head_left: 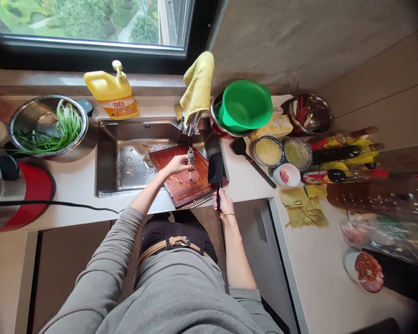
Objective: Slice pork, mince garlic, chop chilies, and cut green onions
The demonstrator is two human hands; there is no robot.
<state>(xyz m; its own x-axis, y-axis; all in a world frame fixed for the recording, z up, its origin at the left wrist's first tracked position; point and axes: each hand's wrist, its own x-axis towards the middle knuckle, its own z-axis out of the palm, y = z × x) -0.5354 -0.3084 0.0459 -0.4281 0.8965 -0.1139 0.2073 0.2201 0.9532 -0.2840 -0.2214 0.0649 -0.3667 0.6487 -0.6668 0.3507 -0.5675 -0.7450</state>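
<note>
My left hand (177,165) is closed around the faucet's spray head (191,155), which points down with water running from it. Below it, a reddish-brown wooden cutting board (179,184) lies tilted, partly in the steel sink (118,141) and resting over its front edge. The board's surface is wet. In my right hand (225,200) is the handle of a black cleaver (215,167), its broad blade pointing away from me over the board's right side. A yellow cloth (199,83) drapes over the faucet's top.
Left of the sink stands a steel pot (87,134) holding green onions. A yellow detergent bottle (116,97) is behind the sink. To the right are a green colander (245,106), a black spatula (254,162), small bowls (270,150) and several bottles. Scraps lie in the sink.
</note>
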